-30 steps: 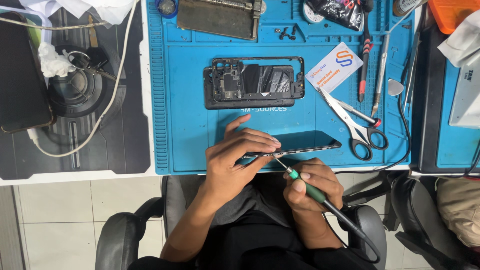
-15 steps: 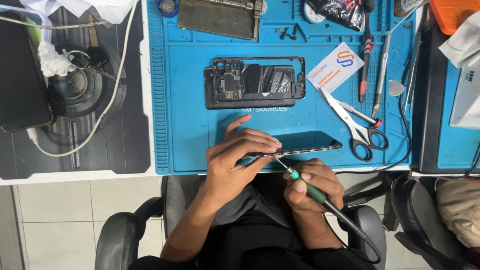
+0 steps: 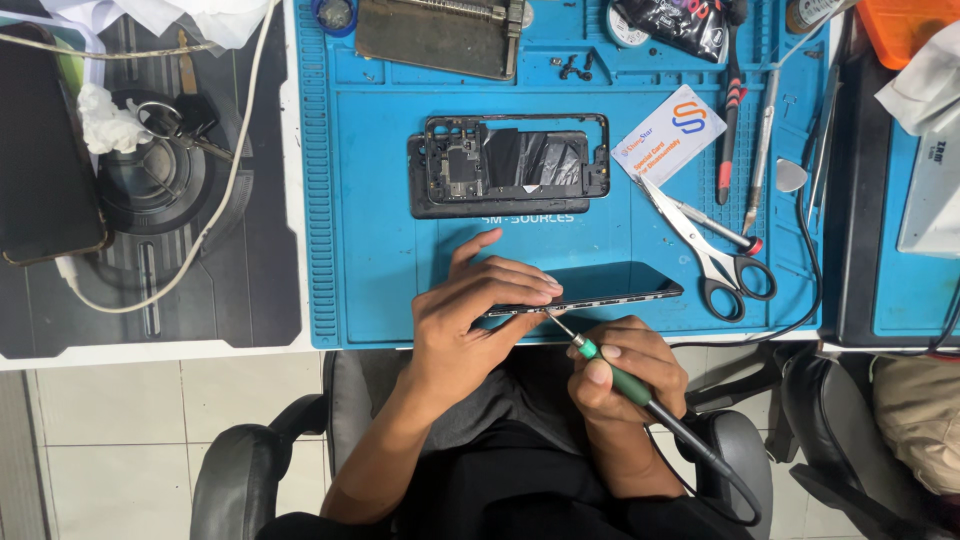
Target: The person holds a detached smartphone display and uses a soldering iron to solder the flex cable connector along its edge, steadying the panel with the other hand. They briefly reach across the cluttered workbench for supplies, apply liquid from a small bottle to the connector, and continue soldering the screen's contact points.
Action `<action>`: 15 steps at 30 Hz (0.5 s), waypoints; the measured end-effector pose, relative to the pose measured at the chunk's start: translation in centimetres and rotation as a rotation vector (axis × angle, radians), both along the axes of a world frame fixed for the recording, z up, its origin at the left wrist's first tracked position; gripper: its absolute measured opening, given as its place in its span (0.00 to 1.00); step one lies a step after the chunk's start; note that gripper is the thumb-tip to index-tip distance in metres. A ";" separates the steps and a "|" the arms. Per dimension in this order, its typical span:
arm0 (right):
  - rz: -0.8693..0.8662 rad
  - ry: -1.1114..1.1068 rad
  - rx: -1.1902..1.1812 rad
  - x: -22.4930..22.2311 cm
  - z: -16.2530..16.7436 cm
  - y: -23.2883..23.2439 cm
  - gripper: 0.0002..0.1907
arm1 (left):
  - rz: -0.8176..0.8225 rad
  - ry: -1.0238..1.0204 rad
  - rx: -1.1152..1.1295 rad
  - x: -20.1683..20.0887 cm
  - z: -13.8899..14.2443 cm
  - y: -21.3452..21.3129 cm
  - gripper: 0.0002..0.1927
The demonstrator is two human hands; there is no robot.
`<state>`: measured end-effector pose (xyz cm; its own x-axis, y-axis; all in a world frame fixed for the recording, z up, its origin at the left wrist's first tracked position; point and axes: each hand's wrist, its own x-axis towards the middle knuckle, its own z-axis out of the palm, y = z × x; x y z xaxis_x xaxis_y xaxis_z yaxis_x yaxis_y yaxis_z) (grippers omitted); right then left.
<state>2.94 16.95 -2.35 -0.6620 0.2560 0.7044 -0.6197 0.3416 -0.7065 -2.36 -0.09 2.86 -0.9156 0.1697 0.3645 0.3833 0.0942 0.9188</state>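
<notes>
Phone (image 3: 610, 283) edge-on in left-hand grip (image 3: 470, 320)

A white card (image 3: 673, 135) with an orange-blue logo lies tilted on the blue mat (image 3: 370, 200), right of the opened phone frame (image 3: 510, 165).

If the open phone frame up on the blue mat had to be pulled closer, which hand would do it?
Probably the left hand: it only steadies the dark phone panel, with the open phone frame just above it. The right hand is busy gripping the green-handled corded tool.
</notes>
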 end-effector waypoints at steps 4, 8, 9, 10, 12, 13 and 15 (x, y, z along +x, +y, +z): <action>0.001 0.017 0.008 -0.1 -0.1 0.0 0.13 | -0.005 -0.005 -0.001 0.0 0.0 0.0 0.12; -0.016 0.004 0.016 0.0 -0.1 0.0 0.13 | -0.008 -0.001 0.003 -0.1 0.1 -0.1 0.13; -0.016 0.003 0.019 0.0 -0.1 0.0 0.13 | -0.009 0.001 0.002 -0.1 0.1 -0.1 0.13; -0.016 0.001 0.023 0.0 -0.1 0.0 0.13 | -0.010 0.003 0.001 -0.2 0.1 -0.1 0.13; -0.019 0.003 0.027 0.0 0.0 0.0 0.13 | -0.008 0.010 0.003 -0.2 0.3 0.0 0.13; -0.020 0.006 0.028 0.0 0.0 0.0 0.13 | -0.006 0.013 0.004 -0.2 0.3 0.0 0.13; -0.021 0.019 0.029 -0.2 0.0 0.1 0.12 | -0.007 0.010 -0.002 -0.2 0.4 0.0 0.13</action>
<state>2.77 17.01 -2.39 -0.6433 0.2490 0.7240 -0.6251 0.3752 -0.6845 -2.57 -0.13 3.22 -0.9108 0.1766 0.3732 0.3930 0.0936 0.9148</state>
